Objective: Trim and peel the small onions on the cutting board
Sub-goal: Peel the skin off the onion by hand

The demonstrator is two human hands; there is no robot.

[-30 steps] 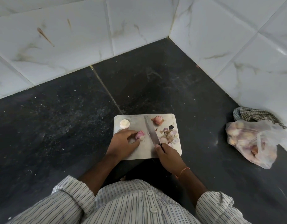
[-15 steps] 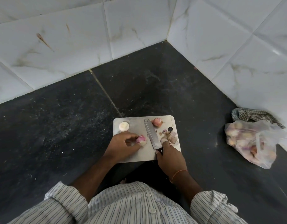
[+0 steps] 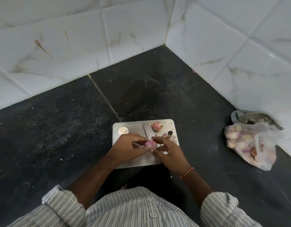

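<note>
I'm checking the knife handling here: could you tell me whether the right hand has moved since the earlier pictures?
Yes. The right hand has left the knife, which lies on the cutting board, and shifted left to the onion.

I sit facing a corner where two walls of white, grey-veined tiles (image 3: 135, 28) meet. The left wall carries a brown streak (image 3: 42, 48) and a smaller mark above it. Below, the floor (image 3: 51, 122) is dark stone, speckled with pale dust, with a thin light seam (image 3: 103, 97) running from the wall toward me. Against the right wall lies a checked cloth (image 3: 254, 117), crumpled, perhaps a towel. The light is soft and even, glinting faintly on the right tiles.
</note>
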